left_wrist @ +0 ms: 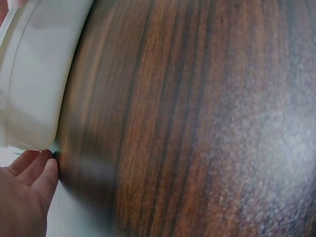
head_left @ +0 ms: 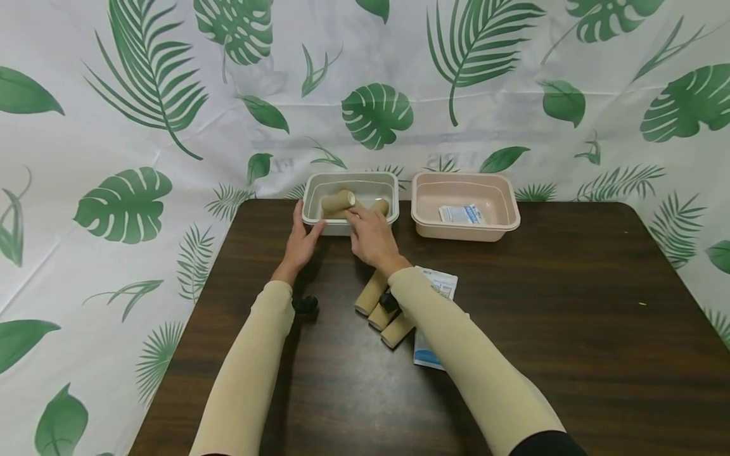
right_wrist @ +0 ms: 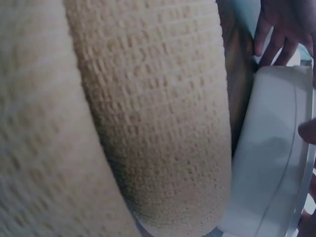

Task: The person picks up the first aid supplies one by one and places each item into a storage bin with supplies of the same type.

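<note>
The left hand (head_left: 300,244) holds the front left corner of a grey-white plastic bin (head_left: 316,229), its thumb at the front and its fingers against the left side. Its fingertips (left_wrist: 42,170) touch the wall near the base in the left wrist view. The right hand (head_left: 373,239) reaches over the front rim. Its fingertips pinch the near end of a tan roll (head_left: 338,201) that lies tilted in the bin; the hand partly hides this contact. To the right inside, another tan roll (head_left: 379,206) is visible. Close up, similar tan rolls (right_wrist: 158,108) show a crinkled, ribbed surface.
Several tan rolls (head_left: 397,329) lie side by side under the right forearm. Blue-and-white packets (head_left: 426,356) are partly covered by that sleeve. To the right, a pink bin (head_left: 463,234) contains a small white-and-blue packet (head_left: 461,214). A leaf-patterned sheet hangs behind the dark wooden table (head_left: 570,304).
</note>
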`<state>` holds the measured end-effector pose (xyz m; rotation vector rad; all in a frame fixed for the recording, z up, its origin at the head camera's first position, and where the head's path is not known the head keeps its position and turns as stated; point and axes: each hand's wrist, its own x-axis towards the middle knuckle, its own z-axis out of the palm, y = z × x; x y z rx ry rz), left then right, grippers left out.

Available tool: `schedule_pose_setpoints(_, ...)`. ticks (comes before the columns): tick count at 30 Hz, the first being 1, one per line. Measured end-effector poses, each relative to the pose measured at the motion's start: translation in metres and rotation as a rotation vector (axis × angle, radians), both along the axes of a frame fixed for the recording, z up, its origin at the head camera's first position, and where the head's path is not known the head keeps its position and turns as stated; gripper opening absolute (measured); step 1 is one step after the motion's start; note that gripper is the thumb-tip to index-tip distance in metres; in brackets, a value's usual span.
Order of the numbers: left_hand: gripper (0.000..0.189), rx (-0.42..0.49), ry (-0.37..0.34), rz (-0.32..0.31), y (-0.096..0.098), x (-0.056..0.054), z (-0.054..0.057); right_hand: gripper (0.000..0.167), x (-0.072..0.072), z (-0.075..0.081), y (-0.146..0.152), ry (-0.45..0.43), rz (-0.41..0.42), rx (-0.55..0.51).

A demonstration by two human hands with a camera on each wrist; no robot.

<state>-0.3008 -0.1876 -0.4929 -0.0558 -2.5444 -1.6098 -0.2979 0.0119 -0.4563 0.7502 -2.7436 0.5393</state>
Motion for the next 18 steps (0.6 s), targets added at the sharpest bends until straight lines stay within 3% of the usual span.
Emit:
schedule_pose_setpoints(4,0.077,0.007,-0.002,0.001,0.000,0.001,-0.001,0.050,0.003,0.001,-0.001,-0.118,-0.004,0.095)
schedule_pose_setpoints(18,0.077,-0.020,-0.003,0.007,0.003,-0.001,0.000,0.053,0.007,0.000,0.016,-0.061,0.052,0.050)
